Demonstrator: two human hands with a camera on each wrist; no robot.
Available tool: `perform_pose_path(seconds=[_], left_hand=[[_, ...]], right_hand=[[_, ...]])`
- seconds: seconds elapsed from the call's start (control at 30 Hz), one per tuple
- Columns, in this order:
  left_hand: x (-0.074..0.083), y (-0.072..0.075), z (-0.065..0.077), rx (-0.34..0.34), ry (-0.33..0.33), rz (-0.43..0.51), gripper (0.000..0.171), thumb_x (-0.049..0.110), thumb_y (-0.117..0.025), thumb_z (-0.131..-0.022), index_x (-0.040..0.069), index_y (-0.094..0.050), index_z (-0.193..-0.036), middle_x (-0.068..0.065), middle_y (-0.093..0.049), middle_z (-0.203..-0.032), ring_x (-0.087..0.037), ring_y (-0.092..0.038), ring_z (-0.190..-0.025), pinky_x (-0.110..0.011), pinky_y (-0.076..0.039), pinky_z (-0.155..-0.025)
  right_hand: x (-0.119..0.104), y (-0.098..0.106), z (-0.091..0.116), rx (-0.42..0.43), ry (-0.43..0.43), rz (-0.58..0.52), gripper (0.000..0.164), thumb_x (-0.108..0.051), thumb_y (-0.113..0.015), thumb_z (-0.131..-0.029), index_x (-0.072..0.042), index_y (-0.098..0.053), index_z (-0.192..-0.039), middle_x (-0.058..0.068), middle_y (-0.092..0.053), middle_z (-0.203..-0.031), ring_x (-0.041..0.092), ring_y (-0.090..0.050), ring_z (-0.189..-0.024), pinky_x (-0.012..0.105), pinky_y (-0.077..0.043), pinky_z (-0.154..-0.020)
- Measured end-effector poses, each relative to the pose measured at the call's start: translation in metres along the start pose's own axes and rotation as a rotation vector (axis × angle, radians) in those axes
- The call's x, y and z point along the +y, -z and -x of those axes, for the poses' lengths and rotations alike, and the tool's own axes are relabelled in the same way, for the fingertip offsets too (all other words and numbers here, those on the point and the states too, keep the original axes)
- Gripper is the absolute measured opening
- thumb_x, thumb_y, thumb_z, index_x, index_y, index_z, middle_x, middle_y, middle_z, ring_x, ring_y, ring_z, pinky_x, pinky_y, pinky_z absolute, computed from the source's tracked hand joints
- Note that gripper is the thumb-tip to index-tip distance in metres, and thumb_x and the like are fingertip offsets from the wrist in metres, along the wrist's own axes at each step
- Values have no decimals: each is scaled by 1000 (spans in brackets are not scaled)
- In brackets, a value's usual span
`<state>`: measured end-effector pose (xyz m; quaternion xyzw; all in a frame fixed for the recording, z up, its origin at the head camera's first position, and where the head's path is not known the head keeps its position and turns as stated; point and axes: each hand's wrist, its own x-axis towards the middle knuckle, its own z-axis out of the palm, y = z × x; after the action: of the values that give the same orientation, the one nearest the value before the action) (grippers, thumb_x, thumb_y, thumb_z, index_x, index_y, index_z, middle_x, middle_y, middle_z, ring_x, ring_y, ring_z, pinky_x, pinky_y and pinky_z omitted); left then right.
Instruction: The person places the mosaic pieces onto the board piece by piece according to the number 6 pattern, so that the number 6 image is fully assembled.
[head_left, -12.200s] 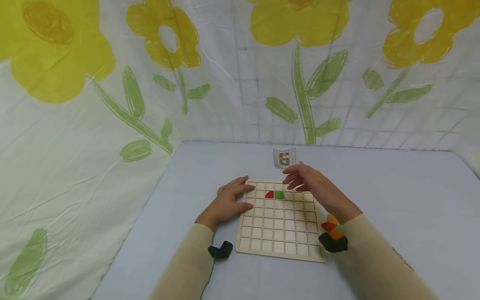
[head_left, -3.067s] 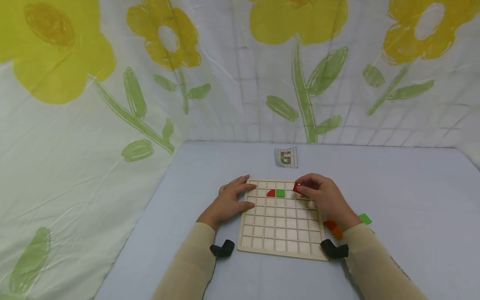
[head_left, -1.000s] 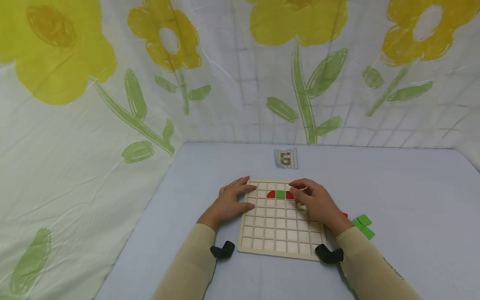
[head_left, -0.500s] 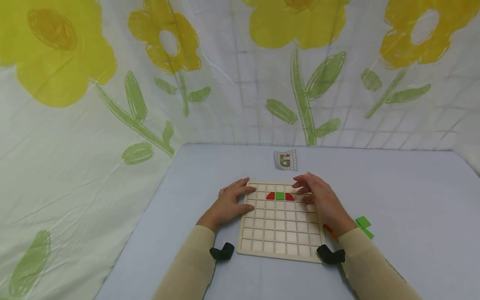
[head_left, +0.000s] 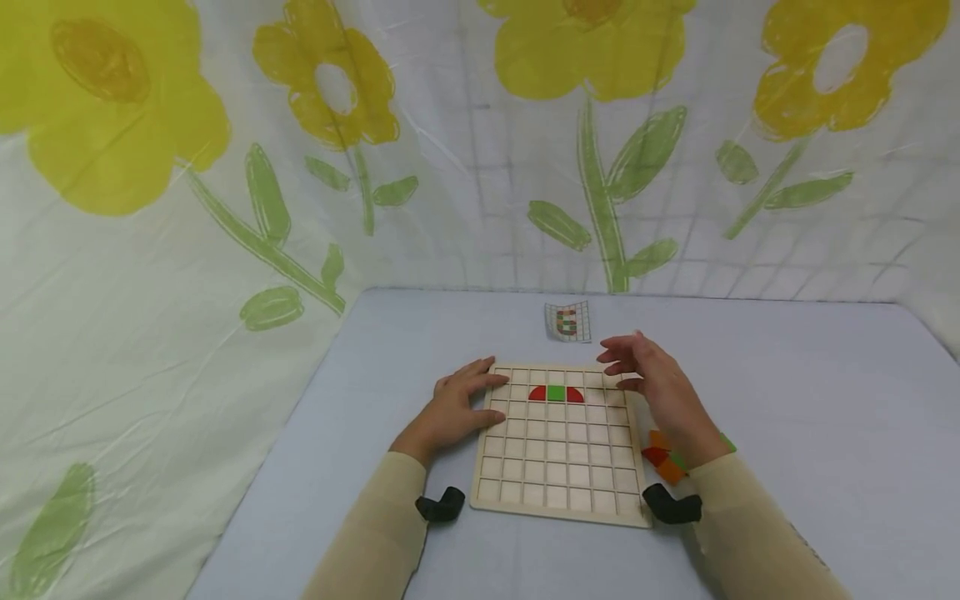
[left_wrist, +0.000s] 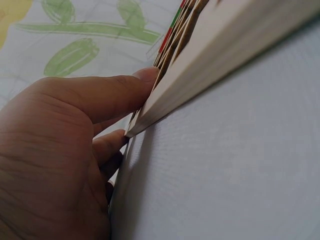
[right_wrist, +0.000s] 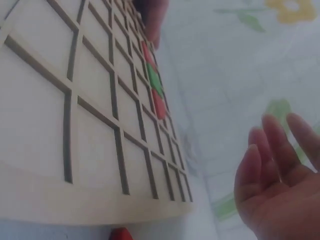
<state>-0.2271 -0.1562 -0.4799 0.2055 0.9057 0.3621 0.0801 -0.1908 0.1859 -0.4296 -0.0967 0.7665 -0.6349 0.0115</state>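
A pale wooden grid board (head_left: 557, 452) lies on the table. In its second row from the far edge sit a red quarter-round tile (head_left: 537, 393), a green square tile (head_left: 556, 392) and a second red quarter-round tile (head_left: 574, 395), side by side. My left hand (head_left: 452, 410) rests on the board's left edge, fingers spread; the left wrist view has its thumb (left_wrist: 117, 95) over the rim. Above the board's far right corner my right hand (head_left: 654, 385) hovers with nothing in it, its fingers loosely bent in the right wrist view.
Beside the board's right edge lie loose tiles, among them an orange one (head_left: 671, 472) and a red one (head_left: 656, 456), partly hidden by my right forearm. A small printed card (head_left: 567, 322) with a coloured grid pattern lies beyond the board. A flowered cloth (head_left: 450, 208) hangs behind the table.
The second red tile, pinched in my right hand three seconds ago, now sits in the cell right of the green one. My right hand has let go and moved right. The left stays put.
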Motion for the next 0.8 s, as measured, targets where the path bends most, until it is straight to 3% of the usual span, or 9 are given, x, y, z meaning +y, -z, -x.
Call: perform_pose_path(seconds=[0.17,0.43,0.8], left_hand=[[-1,-1,1,3,2,6,60,31,-86,-95,22,-66,-152,6,-33,-175,-16,-20,-163,-47,-10,-127],[0,-1,1,7,1,8,60,31,-86,-95,22,-67,-152,6,-33,-175,-16,-20,-162,-48,-11,-126],[2,0,1,7,-15,-2,60,32,-85,-95,21,-67,-151,2,-34,-175,-19,-21,-163,-52,-11,-126]], right_hand=[[-3,7,4,-9,1,46,64,-51,-31,-119,-1,-57,-149,18,-63,-137,34,-58,-122,34,-49,-101],[-3,19,11,-22,-10,100,63,-53,-31,-119,-3,-55,-149,16,-62,-139,33,-57,-124,26,-49,-99],[-2,41,22,-25,7,154,60,-49,-31,-120,-4,-55,-150,17,-61,-139,32,-55,-124,26,-48,-99]])
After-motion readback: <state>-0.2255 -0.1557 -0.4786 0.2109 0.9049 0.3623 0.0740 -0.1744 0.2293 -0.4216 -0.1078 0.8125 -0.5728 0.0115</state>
